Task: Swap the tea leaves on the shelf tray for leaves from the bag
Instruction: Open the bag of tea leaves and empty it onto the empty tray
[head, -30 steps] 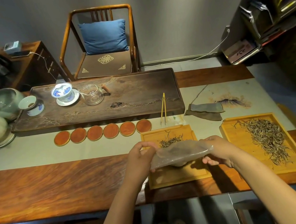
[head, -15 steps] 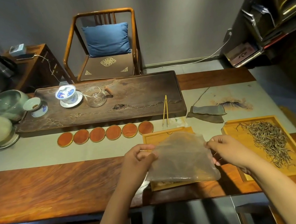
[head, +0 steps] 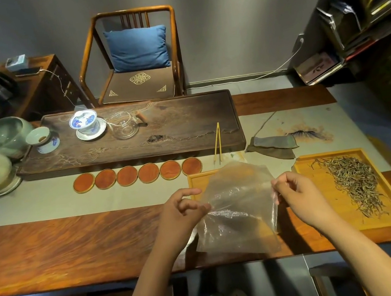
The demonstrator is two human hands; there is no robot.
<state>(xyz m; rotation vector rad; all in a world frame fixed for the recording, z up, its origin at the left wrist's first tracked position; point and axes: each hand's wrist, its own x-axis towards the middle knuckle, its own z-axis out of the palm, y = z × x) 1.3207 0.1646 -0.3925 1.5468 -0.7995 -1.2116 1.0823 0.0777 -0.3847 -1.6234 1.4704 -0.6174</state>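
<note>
I find no legible text, brand, number or label anywhere in this view. The nearest thing to a sign is the gold embroidered emblem [head: 140,78] on the brown seat pad of the chair, upper centre of the frame; it is an ornamental knot pattern, with small gold corner motifs beside it, and carries no characters I can read. The flat item [head: 317,67] on the lowest shelf level at the upper right bears dark brush-like marks, too small and blurred to read.
</note>
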